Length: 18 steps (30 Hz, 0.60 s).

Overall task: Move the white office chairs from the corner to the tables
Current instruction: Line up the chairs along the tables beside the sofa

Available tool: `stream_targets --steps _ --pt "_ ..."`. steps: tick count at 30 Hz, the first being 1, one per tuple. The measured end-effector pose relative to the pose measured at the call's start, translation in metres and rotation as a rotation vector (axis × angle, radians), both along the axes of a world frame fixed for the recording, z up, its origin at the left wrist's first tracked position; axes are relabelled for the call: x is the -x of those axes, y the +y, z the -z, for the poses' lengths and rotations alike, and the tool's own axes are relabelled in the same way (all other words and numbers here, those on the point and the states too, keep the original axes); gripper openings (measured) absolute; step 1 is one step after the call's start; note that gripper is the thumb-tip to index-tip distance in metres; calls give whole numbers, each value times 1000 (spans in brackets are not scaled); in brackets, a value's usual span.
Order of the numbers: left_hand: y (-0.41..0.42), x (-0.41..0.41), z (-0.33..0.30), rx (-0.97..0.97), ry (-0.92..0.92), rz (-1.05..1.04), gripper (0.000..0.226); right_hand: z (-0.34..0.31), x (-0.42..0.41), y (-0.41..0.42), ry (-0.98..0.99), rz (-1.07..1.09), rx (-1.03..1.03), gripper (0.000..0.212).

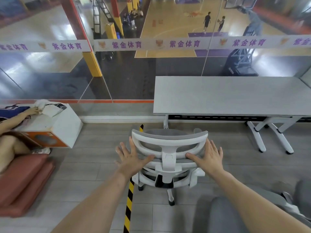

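Note:
A white office chair [169,148] with grey mesh stands in front of me, its back toward me, just short of the left end of a grey table [232,95]. My left hand [131,156] rests flat against the left side of the chair's headrest and backrest, fingers spread, thumb on the frame. My right hand [208,155] lies flat against the right side in the same way. Neither hand wraps around the frame. The chair's wheeled base [170,197] shows below the backrest.
A yellow-black striped floor strip [128,207] runs under the chair. At left sit a white-orange box [55,130], a red cushion [23,180] and a seated person [13,132]. A glass wall [117,73] is ahead. A grey chair part [223,216] is at lower right.

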<state>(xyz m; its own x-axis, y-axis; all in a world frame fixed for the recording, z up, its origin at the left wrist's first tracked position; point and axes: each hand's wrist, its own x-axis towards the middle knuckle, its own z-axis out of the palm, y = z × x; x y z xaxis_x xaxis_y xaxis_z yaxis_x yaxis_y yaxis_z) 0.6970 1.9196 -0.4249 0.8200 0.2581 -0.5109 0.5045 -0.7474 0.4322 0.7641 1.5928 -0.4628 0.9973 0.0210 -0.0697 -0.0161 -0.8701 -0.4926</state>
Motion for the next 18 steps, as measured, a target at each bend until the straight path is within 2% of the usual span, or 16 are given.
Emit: stream_targets --steps 6,18 --pt "-11 0 3 -8 -44 -12 140 1 -11 -9 4 -21 2 132" --pt "-32 23 2 -30 -3 -45 141 2 2 -27 17 -78 -13 130"
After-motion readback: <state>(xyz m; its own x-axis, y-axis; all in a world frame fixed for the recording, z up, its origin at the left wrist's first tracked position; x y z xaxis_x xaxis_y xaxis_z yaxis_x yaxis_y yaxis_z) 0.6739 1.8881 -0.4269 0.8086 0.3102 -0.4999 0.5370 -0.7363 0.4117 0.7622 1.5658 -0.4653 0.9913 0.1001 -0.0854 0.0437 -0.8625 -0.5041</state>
